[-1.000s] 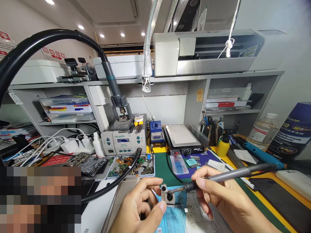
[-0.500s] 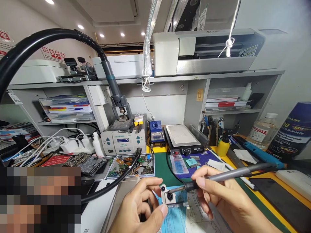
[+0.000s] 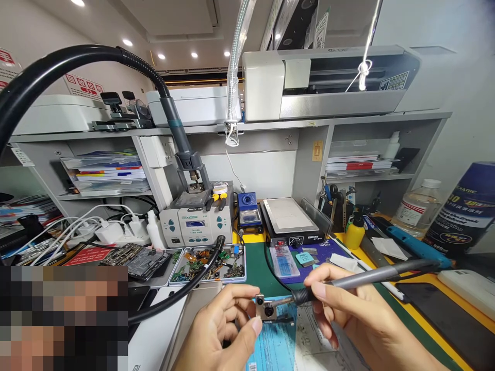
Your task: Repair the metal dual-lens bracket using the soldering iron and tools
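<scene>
Between the thumb and fingers of my left hand is a small metal camera module with round dark lenses and a short dark flex strip on its right side. My right hand grips a soldering iron by its dark sleeve, pen-fashion. The iron's tip points left and meets the module near the lenses; whether it touches or hovers I cannot tell. Under both hands lies a blue and white printed sheet.
A tray of small parts and circuit boards sit at left. A hot-air station and heating plate stand behind. A black hose arcs across the left. Bottles and a dark phone are at right.
The camera module has tilted in my left hand, its face turning from bright to dark, and shifted slightly left. My right hand and the iron stay almost still.
</scene>
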{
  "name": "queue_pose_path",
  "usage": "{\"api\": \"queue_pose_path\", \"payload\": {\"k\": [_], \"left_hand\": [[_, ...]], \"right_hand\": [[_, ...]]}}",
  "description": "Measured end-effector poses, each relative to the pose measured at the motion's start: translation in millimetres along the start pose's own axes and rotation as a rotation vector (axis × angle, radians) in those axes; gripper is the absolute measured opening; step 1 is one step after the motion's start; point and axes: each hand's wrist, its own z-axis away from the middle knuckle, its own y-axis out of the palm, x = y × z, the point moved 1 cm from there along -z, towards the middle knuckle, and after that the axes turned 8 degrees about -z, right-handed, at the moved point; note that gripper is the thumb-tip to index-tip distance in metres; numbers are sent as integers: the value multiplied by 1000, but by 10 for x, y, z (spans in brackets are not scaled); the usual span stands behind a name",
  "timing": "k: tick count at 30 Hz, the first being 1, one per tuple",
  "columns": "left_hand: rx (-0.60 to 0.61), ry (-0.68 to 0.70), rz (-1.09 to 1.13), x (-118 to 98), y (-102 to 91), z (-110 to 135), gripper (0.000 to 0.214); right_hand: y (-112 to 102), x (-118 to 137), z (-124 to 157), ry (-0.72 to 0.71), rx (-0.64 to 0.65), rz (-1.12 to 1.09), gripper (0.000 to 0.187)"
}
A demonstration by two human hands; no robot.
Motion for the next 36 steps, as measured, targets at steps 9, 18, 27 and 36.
{"api": "queue_pose_path", "payload": {"k": [9,18,27,36], "left_hand": [[11,0,-3,109,-18,-46,55],[50,-7,-2,50,-31,-31,55],[42,14,-21,42,-56,-16,49],[76,32,-49,26,-51,6,44]], "right_hand": [[-16,-4,-8,13,20,-8,32],[-29,-14,-17,18,31,-17,30],[-27,-14,-11,24,33,-16,31],[-33,-13,-12,24,32,-9,31]]}}
